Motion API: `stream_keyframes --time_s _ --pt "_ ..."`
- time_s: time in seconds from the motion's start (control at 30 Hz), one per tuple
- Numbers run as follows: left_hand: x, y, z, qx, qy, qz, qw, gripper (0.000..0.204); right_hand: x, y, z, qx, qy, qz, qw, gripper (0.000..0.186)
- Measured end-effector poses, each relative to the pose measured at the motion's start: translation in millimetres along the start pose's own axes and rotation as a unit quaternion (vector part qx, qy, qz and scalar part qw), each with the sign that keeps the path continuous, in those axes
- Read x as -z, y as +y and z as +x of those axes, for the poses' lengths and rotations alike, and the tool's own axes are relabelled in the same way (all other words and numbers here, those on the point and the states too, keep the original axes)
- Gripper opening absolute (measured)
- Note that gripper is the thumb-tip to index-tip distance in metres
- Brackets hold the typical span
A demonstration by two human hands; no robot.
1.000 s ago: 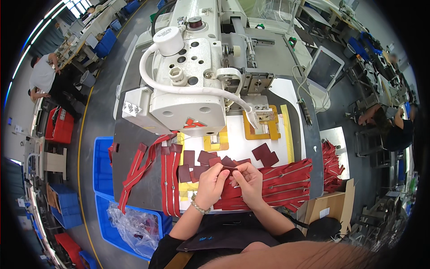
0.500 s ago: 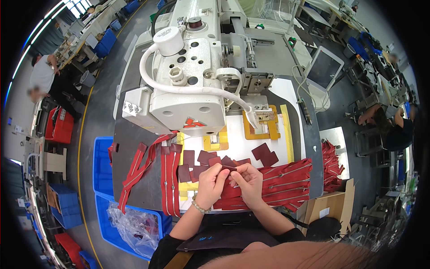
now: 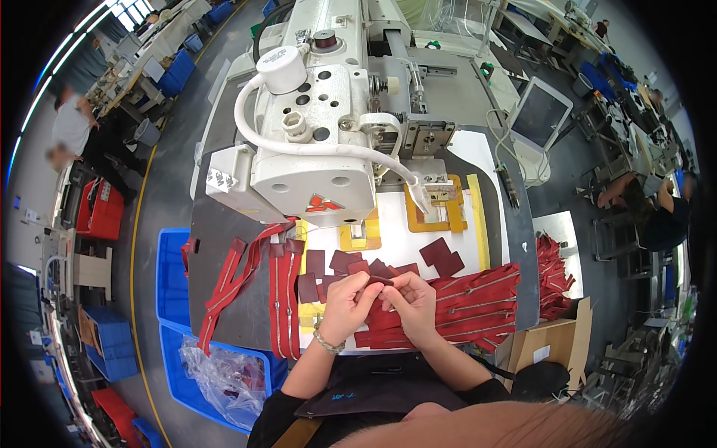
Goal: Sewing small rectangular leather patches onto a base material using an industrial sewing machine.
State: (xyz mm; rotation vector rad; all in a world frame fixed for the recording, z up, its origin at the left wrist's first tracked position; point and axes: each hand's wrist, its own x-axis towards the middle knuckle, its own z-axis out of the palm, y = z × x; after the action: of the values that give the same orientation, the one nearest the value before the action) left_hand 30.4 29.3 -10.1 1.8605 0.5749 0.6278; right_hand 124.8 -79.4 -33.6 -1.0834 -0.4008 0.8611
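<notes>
Between both hands, a small dark red patch is pinched and looks bent or folded. My left hand grips its left end with thumb and fingers; a beaded bracelet is on that wrist. My right hand holds the other end. Loose dark red patches lie scattered just beyond the hands, some overlapping. Red zippers with metal teeth lie side by side under and right of my right hand. More red zippers, with patches at their upper ends, hang over the table edge at left.
A large white sewing machine stands ahead, with yellow-edged clamp frames below its head. Blue bins are at the left, one with clear plastic. At right are a cardboard box and a screen. Other people are farther off.
Both hands keep hold of the patch and shift only slightly, the left wrist a little leftward. The patches and zippers on the table stay where they were.
</notes>
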Motion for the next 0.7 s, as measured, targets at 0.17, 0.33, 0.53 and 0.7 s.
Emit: stream_keyframes --time_s 0.17,0.33,0.53,0.7 --pt "4 -1 -1 0.0 -0.009 0.011 1.0 0.032 1 0 -3 -0.008 -0.022 0.004 1.0 0.007" --pt "20 8 2 -0.024 -0.055 0.022 0.998 0.03 8 -21 0 -0.034 -0.073 -0.073 0.994 0.007" --pt "33 18 -2 -0.044 -0.168 0.02 0.985 0.026 9 -40 -7 -0.02 -0.151 -0.232 0.961 0.011" --pt "17 8 -18 0.018 -0.134 -0.073 0.988 0.014 2 -23 -8 -0.019 -0.094 0.005 0.995 0.009"
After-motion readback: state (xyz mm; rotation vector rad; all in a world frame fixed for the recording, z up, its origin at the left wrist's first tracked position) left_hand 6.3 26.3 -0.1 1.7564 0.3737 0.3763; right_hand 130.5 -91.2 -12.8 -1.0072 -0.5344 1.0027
